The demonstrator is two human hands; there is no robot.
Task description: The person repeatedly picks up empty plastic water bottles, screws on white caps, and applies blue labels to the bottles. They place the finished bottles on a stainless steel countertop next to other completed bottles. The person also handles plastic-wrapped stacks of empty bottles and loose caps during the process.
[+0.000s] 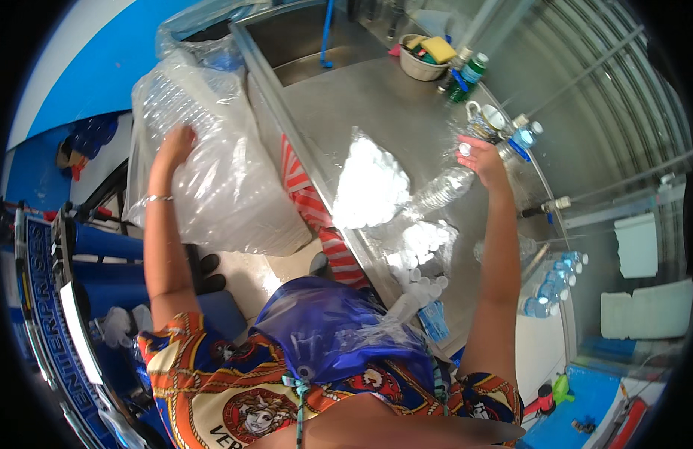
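My right hand (484, 162) is over the steel counter with a small white bottle cap (465, 150) pinched at its fingertips. Just below it, a clear plastic bottle (445, 187) lies on the counter. To the left, a large clear bag (234, 187) is filled with clear plastic bottles (174, 97). My left hand (179, 144) is at this bag with its fingers curled; what they grip is hidden. Between my hands, a clear bag of white caps (373, 183) lies on the counter, and a second pile of white caps (427, 243) sits nearer to me.
A steel sink (309, 45) is at the back. Along the right wall stand a basket with sponges (423, 67), a green bottle (468, 77), a patterned mug (485, 118) and several filled water bottles (554, 286). A blue plastic apron (324, 329) covers my lap.
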